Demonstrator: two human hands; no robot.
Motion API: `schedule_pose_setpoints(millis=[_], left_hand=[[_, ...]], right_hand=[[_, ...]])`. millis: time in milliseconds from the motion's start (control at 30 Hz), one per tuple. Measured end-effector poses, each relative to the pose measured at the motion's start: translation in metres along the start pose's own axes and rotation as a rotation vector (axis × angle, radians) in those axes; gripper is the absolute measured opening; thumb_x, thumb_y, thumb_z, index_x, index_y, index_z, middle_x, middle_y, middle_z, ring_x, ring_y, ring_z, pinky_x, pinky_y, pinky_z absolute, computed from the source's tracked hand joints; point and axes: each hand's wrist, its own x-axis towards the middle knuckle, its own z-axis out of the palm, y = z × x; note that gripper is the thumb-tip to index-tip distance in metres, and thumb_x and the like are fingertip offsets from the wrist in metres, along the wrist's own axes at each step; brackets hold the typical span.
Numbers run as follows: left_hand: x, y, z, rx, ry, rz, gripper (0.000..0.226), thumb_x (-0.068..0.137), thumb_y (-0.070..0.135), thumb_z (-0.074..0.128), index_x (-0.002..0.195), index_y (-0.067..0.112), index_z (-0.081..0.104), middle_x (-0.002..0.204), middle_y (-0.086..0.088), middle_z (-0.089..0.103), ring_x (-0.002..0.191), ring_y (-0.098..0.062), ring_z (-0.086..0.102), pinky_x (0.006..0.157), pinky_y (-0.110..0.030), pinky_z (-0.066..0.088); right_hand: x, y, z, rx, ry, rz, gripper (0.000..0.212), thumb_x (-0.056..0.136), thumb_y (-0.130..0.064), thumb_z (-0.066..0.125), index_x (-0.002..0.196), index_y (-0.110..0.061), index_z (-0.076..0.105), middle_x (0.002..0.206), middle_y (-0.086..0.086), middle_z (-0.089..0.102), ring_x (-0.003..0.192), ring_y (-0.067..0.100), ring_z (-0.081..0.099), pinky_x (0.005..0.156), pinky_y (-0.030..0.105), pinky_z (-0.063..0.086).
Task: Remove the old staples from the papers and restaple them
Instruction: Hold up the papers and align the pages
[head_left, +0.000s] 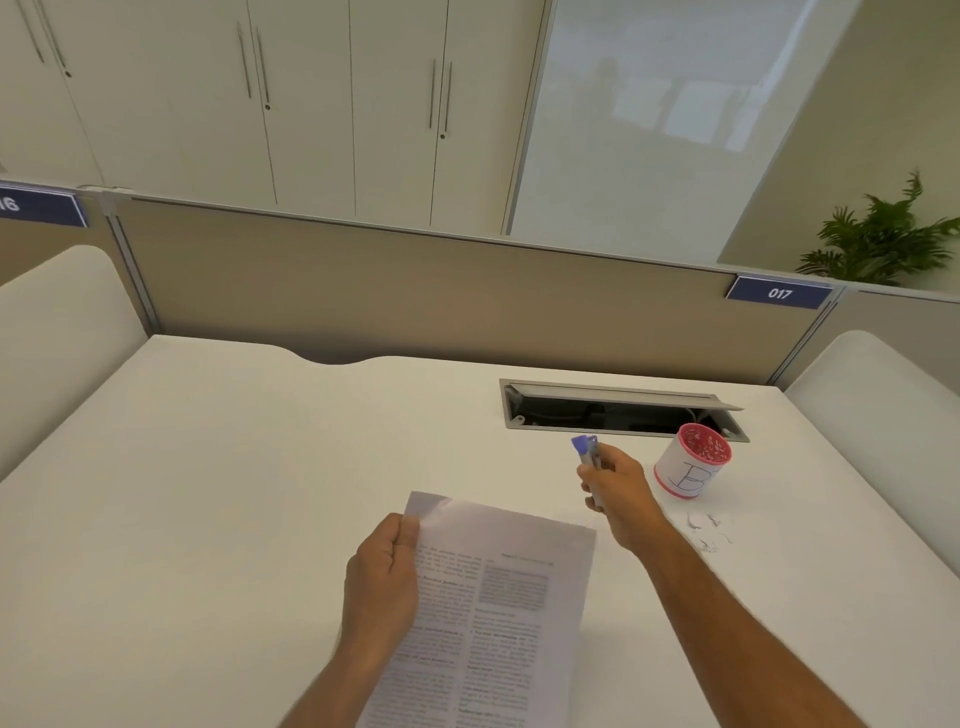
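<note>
Papers: nearest the camera, lying on the white counter with the near end running out of frame. Printed text faces up. Top left corner is lifted off the surface.

Left hand: grip closed on the left edge of the papers just below that corner, thumb on top, fingers curled underneath. Judgement: it holds the sheets aligned and presents the corner where a staple belongs; I cannot tell whether a staple is in that corner now.

Right hand: raised beyond the upper right corner of the papers, apart from them. Grip wrapped around a slim tool with a blue-purple head pointing up and away. Too blurred to say whether it is a staple remover or a small stapler. Judgement: the tool is carried ready for the lifted corner.

Right of that hand: a white cup with a red rim and a handwritten "B", full of small red-and-white bits, probably staples. It stands just in front of the open cable hatch set into the counter.

Below the cup: loose bent staples scattered on the counter beside the right forearm. Judgement: pulled ones, not yet binned.

Obstructions: nothing lies between tool and paper corner. The loose staples could be swept by the right forearm.
</note>
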Motion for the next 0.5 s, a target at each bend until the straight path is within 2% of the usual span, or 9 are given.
schedule_pose_setpoints(millis=[100, 300, 400, 500], left_hand=[[0.002, -0.006, -0.006, -0.001, 0.024, -0.004, 0.041, 0.101, 0.033, 0.041, 0.066, 0.013, 0.044, 0.055, 0.007, 0.042, 0.053, -0.013, 0.036, 0.054, -0.032, 0.029], [0.016, -0.014, 0.004, 0.002, 0.036, -0.052, 0.043, 0.101, 0.037, 0.040, 0.069, 0.008, 0.043, 0.056, 0.004, 0.043, 0.054, -0.014, 0.037, 0.054, -0.031, 0.030], [0.024, -0.019, 0.009, -0.001, 0.042, -0.057, 0.045, 0.101, 0.038, 0.039, 0.072, 0.004, 0.044, 0.057, 0.002, 0.043, 0.054, -0.015, 0.038, 0.055, -0.031, 0.030], [0.030, -0.020, 0.013, -0.003, 0.049, -0.065, 0.045, 0.101, 0.038, 0.039, 0.074, 0.002, 0.046, 0.058, 0.001, 0.044, 0.055, -0.015, 0.039, 0.055, -0.031, 0.032]], right_hand=[[0.022, 0.017, 0.001, -0.111, 0.102, 0.065, 0.055, 0.089, -0.007, 0.064, 0.140, -0.013, 0.044, 0.135, 0.012, 0.052, 0.099, 0.026, 0.058, 0.085, 0.038, 0.056], [0.060, 0.034, 0.005, -0.510, 0.209, -0.022, 0.039, 0.089, -0.020, 0.066, 0.124, -0.005, 0.057, 0.118, 0.014, 0.064, 0.088, 0.021, 0.058, 0.086, 0.035, 0.051], [0.072, 0.034, 0.012, -0.557, 0.188, 0.010, 0.046, 0.089, -0.025, 0.066, 0.129, -0.006, 0.053, 0.127, 0.012, 0.060, 0.106, 0.027, 0.061, 0.090, 0.031, 0.048], [0.087, 0.037, 0.020, -0.589, 0.167, 0.030, 0.044, 0.089, -0.029, 0.066, 0.125, -0.006, 0.056, 0.123, 0.011, 0.062, 0.105, 0.024, 0.061, 0.088, 0.028, 0.047]])
